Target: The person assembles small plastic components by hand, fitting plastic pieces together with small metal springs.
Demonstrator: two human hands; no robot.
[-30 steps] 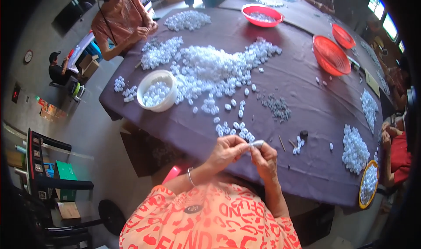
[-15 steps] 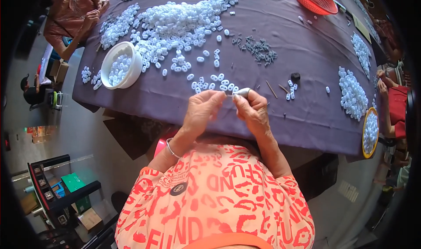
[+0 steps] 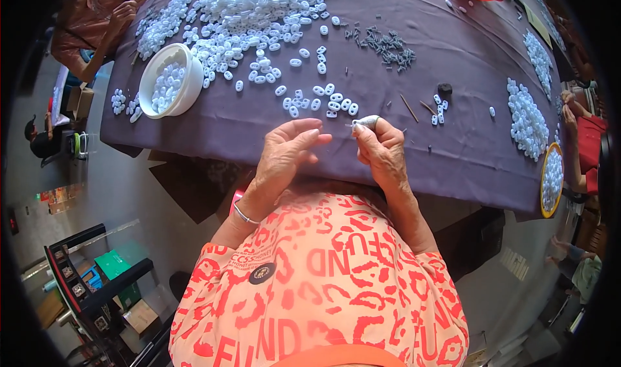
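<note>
My left hand (image 3: 289, 148) hovers over the near edge of the table, fingers apart and nothing visible between them. Beside it, my right hand (image 3: 383, 152) is closed in a pinch, its index finger wrapped in a silver-grey cover (image 3: 369, 122). A thin, tiny bit pokes out at those fingertips, too small to name. Just beyond both hands lie several loose white oval pieces (image 3: 336, 97), each with two holes. To their right, two thin brown sticks (image 3: 409, 107) and a dark lump (image 3: 444, 88) rest near a small cluster of white pieces (image 3: 439, 110).
Dark cloth covers the table (image 3: 259, 124). A white tub (image 3: 194, 86) of white pieces stands left, before a large white heap (image 3: 249, 11). Small grey pins (image 3: 388, 47) lie farther back. A yellow-rimmed basket (image 3: 552, 179) sits at the right edge. Other people's hands (image 3: 569, 111) work at both sides.
My hands have drawn apart: the left moved left and its fingers opened, the right shifted slightly right, still pinching. The table sits a little higher in view.
</note>
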